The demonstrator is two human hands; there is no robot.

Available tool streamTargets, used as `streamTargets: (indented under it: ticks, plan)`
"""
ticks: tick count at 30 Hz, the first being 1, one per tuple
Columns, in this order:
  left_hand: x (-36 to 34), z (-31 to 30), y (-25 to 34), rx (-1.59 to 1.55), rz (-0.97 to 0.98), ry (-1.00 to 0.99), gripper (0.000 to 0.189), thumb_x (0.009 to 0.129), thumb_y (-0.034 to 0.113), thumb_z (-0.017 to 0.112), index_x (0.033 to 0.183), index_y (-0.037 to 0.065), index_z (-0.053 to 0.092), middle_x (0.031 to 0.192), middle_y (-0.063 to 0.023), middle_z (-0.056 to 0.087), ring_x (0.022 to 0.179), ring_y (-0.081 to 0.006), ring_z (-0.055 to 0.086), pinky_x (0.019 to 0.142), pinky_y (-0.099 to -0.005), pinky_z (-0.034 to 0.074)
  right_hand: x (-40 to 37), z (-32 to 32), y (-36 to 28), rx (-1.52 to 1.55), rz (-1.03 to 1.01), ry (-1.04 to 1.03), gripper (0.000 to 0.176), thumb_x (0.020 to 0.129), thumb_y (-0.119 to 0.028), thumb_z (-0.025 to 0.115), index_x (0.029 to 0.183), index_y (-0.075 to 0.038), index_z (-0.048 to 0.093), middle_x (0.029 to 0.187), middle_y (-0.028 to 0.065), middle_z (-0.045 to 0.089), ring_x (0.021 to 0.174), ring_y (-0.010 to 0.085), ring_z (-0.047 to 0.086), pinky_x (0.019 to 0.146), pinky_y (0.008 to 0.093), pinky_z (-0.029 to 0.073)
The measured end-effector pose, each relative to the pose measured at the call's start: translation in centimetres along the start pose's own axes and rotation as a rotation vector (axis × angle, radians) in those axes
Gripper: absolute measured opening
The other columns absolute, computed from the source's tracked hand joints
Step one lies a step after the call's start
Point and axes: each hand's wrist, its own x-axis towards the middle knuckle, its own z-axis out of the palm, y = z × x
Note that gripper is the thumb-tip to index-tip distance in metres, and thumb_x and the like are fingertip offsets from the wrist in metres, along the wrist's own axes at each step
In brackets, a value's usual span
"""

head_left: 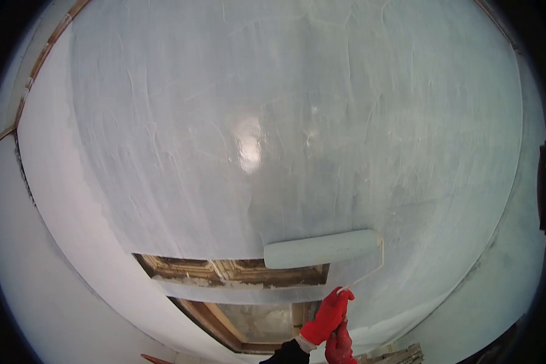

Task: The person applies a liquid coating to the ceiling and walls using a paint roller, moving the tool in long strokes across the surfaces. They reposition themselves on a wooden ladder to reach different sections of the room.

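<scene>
A wide paint roller (321, 249) with a pale grey-blue sleeve lies across the painted surface (297, 158), overlapping the upper right of a wooden-framed opening. Its thin white wire frame (370, 274) bends down from the right end to the handle. My left hand (326, 316), in a red glove with a black sleeve behind it, is closed around the handle just below the wire. Under it, my right hand (340, 346), also red-gloved, is closed lower on the same handle. Most of the handle is hidden by the gloves.
A narrow wooden-framed opening (224, 271) sits above a larger wooden window frame (212, 324). An unpainted white strip (54, 158) runs along the left. Stacked wooden pieces (400, 355) show at the bottom right, and a dark object (545, 188) at the right edge.
</scene>
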Motion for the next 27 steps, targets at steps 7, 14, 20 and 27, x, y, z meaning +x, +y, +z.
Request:
streamTargets:
  ticks: [7,14,20,27]
  plan:
    - [0.5,-2.0,2.3,0.028,0.411,0.068,0.049,0.100,0.039,0.025,0.131,0.003,0.039,0.126,-0.0131,0.046,0.113,-0.0218,0.048,0.098,-0.0354,0.038,4.8,-1.6,-4.7,0.077,0.025,0.059,0.042,0.091,-0.008,0.043,0.131,0.000,0.042,0.112,0.0245,0.058,0.098,0.0324,0.059,0.084,0.0347,0.046]
    - [-2.1,-2.7,4.2,-0.120,0.445,0.111,0.046,0.101,0.034,0.024,0.127,0.002,0.042,0.125,-0.0132,0.047,0.113,-0.0236,0.049,0.097,-0.0359,0.039,20.6,-5.2,-11.5,0.084,-0.097,0.079,0.050,0.086,0.003,0.051,0.134,0.004,0.037,0.122,0.0283,0.051,0.103,0.0409,0.056,0.084,0.0405,0.047]
    - [-5.0,-1.2,13.7,0.143,0.693,-0.012,0.034,0.097,0.017,0.035,0.123,-0.002,0.046,0.118,-0.0132,0.049,0.108,-0.0235,0.051,0.097,-0.0363,0.038,39.9,-7.5,-19.3,-0.170,-0.493,0.394,0.043,0.089,-0.005,0.052,0.131,0.000,0.043,0.095,0.0209,0.063,0.072,0.0341,0.062,0.061,0.0360,0.051]
    - [-6.3,-2.1,17.6,0.294,0.825,-0.007,0.030,0.093,0.008,0.038,0.119,-0.002,0.048,0.115,-0.0134,0.049,0.104,-0.0210,0.051,0.095,-0.0332,0.038,56.6,-13.1,-28.2,0.194,-0.526,0.107,0.037,0.093,-0.032,0.045,0.123,-0.012,0.050,0.070,0.0056,0.052,0.053,0.0128,0.046,0.050,0.0270,0.042]
